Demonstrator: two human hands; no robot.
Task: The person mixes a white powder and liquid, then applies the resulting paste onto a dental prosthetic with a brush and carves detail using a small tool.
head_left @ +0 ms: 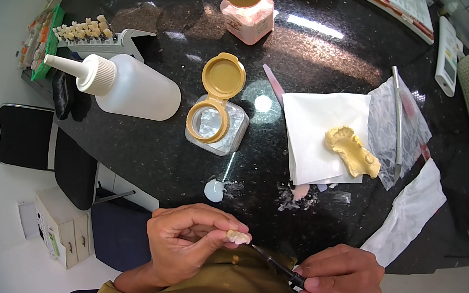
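While the left hand pinched the teeth at lower centre of frame, thumb against fingertips, the right hand, lower right, was closed round a black tool, its tip just beside the teeth. Piece probably light, stiff and brittle, maybe slick if wet; best gripped lightly at one end, as it was. Looked small, lumpy, cream going whitish at right, slightly shiny; fine detail too small to tell

Blk tool, ivory teeth pc, pale-yel cast, speckled blk tbl
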